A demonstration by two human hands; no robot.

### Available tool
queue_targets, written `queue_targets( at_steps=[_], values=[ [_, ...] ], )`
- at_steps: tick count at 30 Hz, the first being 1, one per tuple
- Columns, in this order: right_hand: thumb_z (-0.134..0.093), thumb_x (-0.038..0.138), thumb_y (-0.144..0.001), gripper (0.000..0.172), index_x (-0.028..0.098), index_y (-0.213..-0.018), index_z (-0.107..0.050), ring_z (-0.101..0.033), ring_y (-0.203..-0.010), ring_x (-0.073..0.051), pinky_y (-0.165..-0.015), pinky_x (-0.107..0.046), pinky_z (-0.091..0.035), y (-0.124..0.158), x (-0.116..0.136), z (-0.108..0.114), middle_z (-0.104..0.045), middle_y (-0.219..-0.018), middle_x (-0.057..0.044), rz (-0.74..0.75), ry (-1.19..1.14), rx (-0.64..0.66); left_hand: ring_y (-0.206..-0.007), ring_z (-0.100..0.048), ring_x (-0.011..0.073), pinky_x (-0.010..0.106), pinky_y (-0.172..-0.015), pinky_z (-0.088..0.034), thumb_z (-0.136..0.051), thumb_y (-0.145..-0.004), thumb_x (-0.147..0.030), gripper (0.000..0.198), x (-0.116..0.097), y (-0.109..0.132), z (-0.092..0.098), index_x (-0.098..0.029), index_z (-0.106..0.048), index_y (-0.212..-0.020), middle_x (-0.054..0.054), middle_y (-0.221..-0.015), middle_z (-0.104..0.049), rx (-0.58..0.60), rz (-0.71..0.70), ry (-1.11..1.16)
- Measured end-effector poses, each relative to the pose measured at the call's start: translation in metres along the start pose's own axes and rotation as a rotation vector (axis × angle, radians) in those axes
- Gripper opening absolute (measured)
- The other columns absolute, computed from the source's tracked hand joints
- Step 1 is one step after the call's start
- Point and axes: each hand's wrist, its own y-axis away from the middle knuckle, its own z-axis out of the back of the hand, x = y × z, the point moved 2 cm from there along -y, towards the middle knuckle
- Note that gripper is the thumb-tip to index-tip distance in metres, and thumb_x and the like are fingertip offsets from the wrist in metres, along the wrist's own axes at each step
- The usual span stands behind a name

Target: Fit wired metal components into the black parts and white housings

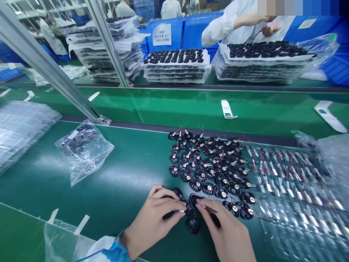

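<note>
My left hand (160, 211) is closed in a pinch, with a small shiny wired part (180, 210) at its fingertips, partly hidden by the fingers. Its fingertips touch the edge of a black plastic housing (188, 208). Another black housing (177, 193) lies just beyond the fingers. My right hand (218, 216) has thumb and forefinger pinched on a tilted black housing (193, 199), close beside the left fingertips. A loose black housing (192, 224) rests on the green bench between my hands. Beyond them, many similar housings (208, 188) bear round metal discs with thin red and green wires.
Clear trays (302, 225) of wired parts lie at the right. A bag of black parts (84, 149) and stacked clear trays (21, 127) are on the left. A metal post (54, 62) slants across. Behind the divider, a person's hands (268, 27) are above stacked trays (264, 67).
</note>
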Motion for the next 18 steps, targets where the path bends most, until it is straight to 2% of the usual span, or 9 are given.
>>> queue_targets(
  at_steps=[6,12,18],
  values=[
    [-0.029,0.040,-0.110,0.035,0.028,-0.096,-0.059,-0.071,-0.069,-0.012,-0.054,-0.022,-0.053,-0.003,0.003,-0.003,-0.068,-0.083,0.003,0.002,-0.007,0.117,-0.098,-0.067,0.0158,0.033,-0.096,-0.036,-0.070,-0.095,-0.013,0.016,0.001,0.000,0.002,-0.024,-0.069,-0.106,-0.006,-0.098,-0.078,0.018,0.027,0.005],
    [-0.027,0.032,-0.109,0.036,0.026,-0.091,-0.057,-0.072,-0.079,-0.018,-0.055,-0.029,-0.054,-0.001,0.003,-0.009,-0.064,-0.083,-0.001,-0.025,0.013,0.162,-0.098,-0.066,0.0164,0.034,-0.096,-0.035,-0.065,-0.100,-0.022,0.008,0.002,-0.001,-0.001,-0.025,-0.069,-0.106,-0.006,-0.096,-0.078,0.040,0.015,0.011],
    [-0.028,0.029,-0.109,0.031,0.027,-0.089,-0.052,-0.065,-0.064,-0.016,-0.052,-0.030,-0.049,-0.001,0.004,-0.013,-0.060,-0.085,0.000,-0.059,0.014,0.196,-0.099,-0.064,0.0182,0.037,-0.093,-0.035,-0.063,-0.101,-0.033,0.013,-0.001,-0.004,-0.002,-0.028,-0.075,-0.098,-0.004,-0.098,-0.078,0.029,-0.065,-0.086]
  ],
)
